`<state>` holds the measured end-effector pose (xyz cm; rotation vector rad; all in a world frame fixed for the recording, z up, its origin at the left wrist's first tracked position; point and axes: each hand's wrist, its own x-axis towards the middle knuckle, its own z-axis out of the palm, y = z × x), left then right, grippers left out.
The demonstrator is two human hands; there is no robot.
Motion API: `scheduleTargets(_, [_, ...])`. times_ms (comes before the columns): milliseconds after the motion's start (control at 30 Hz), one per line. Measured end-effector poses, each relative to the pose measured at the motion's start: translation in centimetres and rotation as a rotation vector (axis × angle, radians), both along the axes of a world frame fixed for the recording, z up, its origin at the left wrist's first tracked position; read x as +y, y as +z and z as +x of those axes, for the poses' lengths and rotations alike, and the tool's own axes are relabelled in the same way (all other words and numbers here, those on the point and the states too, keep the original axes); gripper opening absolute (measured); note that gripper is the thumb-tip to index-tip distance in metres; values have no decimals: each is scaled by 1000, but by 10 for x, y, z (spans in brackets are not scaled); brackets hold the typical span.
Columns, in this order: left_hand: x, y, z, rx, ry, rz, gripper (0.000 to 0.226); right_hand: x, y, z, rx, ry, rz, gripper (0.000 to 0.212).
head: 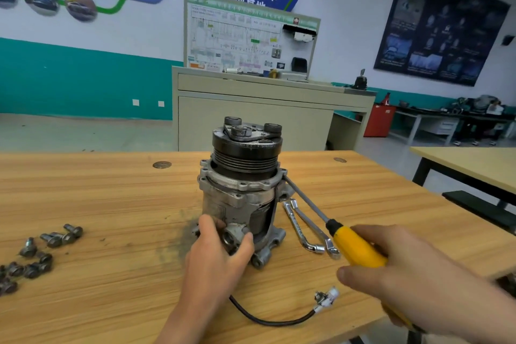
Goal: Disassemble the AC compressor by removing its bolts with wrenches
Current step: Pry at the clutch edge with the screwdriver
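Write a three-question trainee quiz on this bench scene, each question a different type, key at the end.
1. True or false: the left hand grips the lower end of the compressor.
2. Multiple choice: the right hand holds A) a hammer, B) a yellow-handled screwdriver, C) pliers.
3. Fill in: the loose bolts lie on the table to the compressor's ____ in the picture.
Key: 1 true; 2 B; 3 left.
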<state>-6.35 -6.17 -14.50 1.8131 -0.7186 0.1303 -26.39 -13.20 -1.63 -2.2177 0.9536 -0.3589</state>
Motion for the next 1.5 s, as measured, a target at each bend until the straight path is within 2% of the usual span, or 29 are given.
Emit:
scheduleTargets(67, [-1,-3,1,11,-4,-13,39,2,-21,8,-15,-53,33,13])
scheduleTargets(167, [0,-4,1,6,-18,-32,39,7,-44,14,-132,-110,143,25])
scheduleTargets(333, [2,-2,1,-22,-39,-33,40,0,-18,-3,-119,-16,320,14])
scheduleTargets(400, [2,-2,1,-20,-44,-28,39,-9,-4,-15,-23,51,313,16])
scheduleTargets(500, [1,-3,1,-20,-32,-41,39,1,-18,-2,8,9,194,20])
scheduleTargets(633, [-1,-5,2,-25,-50,-45,37,25,-61,17,-248,-35,392,19])
scheduleTargets(700, [1,-4,3,-18,-59,-34,36,12,-54,8,-288,-7,500,13])
scheduleTargets(800, [8,-2,12,2,-76,3,34,-22,-29,-19,-248,20,555,31])
scheduleTargets(867, [14,5,23,-6,-113,97,33,-53,-22,-25,-227,-69,403,33])
scheduleTargets(967, [23,20,37,-102,-121,248,37,-117,-56,-2,-109,-236,-178,22])
scheduleTargets(1033, [27,33,42,-79,-11,71,47,-149,-87,23,96,-280,-390,30])
scheduleTargets(1100, [23,51,50,1,5,-95,80,-171,-111,38,357,-263,-440,38])
scheduleTargets(1167, [11,69,63,47,-112,-75,118,-181,-115,49,600,-251,-532,52])
scheduleTargets(1200, [3,79,68,55,-188,-38,128,-180,-110,55,586,-246,-600,62])
scheduleTargets(1233, [-4,87,72,54,-262,0,134,-175,-100,65,448,-220,-616,76])
scheduleTargets(1267, [-10,92,76,44,-329,27,138,-165,-86,79,227,-133,-537,89])
scheduleTargets(1333, [-16,94,84,23,-410,43,143,-136,-49,112,-234,193,-171,107])
scheduleTargets(1367, [-18,93,88,10,-418,43,144,-121,-35,130,-327,367,-75,106])
scheduleTargets(1433, [-19,89,93,-13,-399,21,138,-101,-24,158,-393,585,-9,99])
scheduleTargets(1500, [-21,87,91,-44,-360,-10,128,-97,-23,177,-471,597,42,113])
